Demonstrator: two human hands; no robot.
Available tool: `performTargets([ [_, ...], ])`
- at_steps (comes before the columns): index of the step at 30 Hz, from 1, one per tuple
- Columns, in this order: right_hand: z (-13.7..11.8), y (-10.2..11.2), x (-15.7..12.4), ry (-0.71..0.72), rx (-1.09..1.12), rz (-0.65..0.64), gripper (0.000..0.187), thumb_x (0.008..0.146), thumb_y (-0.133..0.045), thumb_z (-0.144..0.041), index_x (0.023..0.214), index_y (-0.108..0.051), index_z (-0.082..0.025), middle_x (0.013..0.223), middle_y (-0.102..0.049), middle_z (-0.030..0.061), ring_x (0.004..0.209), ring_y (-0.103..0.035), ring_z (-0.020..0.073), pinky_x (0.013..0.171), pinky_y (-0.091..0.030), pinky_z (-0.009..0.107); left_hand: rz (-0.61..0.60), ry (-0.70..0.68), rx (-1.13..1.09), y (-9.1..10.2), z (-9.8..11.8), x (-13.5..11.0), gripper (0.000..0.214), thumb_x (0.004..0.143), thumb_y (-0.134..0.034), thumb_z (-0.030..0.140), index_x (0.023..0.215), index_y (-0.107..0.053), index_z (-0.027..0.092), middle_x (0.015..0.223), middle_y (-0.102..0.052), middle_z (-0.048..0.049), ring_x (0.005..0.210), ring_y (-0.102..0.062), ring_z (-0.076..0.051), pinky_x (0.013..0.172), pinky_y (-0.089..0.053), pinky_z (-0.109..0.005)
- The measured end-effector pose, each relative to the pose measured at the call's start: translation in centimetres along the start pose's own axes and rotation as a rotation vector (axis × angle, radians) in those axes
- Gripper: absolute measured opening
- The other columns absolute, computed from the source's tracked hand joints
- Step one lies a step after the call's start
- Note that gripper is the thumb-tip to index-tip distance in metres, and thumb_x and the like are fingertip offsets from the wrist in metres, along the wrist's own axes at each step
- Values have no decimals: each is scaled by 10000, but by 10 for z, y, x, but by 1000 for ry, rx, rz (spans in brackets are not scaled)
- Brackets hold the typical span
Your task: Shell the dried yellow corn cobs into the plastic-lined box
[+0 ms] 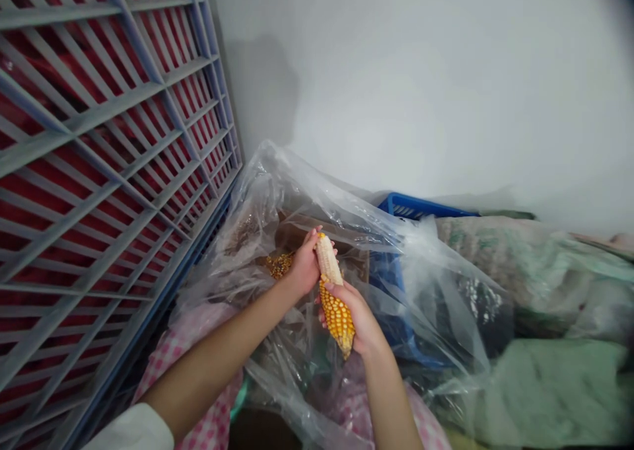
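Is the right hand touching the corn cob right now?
Touching. The head view plainly shows the right hand wrapped around the corn cob, with its fingers resting on the yellow kernels.

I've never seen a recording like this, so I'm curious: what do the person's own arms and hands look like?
The left hand and right hand are bare, with no gloves or rings visible. The left arm is bare down to a white sleeve at the frame's lower edge. The right forearm is bare too, with no sleeve in view.

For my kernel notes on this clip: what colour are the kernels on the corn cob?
Orange-yellow on the corn cob, whose stripped end is pale cream; best seen in the head view.
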State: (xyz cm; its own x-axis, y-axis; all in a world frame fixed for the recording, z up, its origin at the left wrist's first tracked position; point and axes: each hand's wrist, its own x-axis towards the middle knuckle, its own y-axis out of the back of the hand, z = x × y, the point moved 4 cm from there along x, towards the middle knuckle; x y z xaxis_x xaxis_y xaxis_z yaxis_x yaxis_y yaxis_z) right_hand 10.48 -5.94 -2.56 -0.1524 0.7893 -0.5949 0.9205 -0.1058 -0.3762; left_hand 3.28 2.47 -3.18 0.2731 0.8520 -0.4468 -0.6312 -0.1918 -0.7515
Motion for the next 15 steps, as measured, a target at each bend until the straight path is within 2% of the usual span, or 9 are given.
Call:
performTargets([
  [7, -4, -2, 1, 1, 63, -56, 342, 619, -623, -331, 893, -487, -177, 557, -603, -18, 370, -535, 113, 346, -413, 201, 7, -51, 56, -11, 11, -10, 238, 861, -358, 225, 1061, -481, 270, 693, -553, 29, 590, -558, -88, 626, -470, -229],
  [11, -7, -2, 5, 3, 84, -151, 389, 579, -649, -350, 892, -499, -175, 543, -603, -21, 374, -535, 120, 357, -436, 223, 27, -94, 91, -13, 19, -12, 229, 871, -318, 188, 986, -497, 271, 696, -575, 30, 595, -559, -90, 629, -463, -231],
  [15, -7, -1, 11, 13, 122, -247, 377, 584, -654, -332, 891, -499, -178, 552, -596, -23, 400, -546, 126, 373, -445, 230, -11, -149, 147, -15, 20, -14, 230, 869, -318, 184, 968, -494, 293, 706, -598, 27, 622, -566, -117, 671, -464, -280],
])
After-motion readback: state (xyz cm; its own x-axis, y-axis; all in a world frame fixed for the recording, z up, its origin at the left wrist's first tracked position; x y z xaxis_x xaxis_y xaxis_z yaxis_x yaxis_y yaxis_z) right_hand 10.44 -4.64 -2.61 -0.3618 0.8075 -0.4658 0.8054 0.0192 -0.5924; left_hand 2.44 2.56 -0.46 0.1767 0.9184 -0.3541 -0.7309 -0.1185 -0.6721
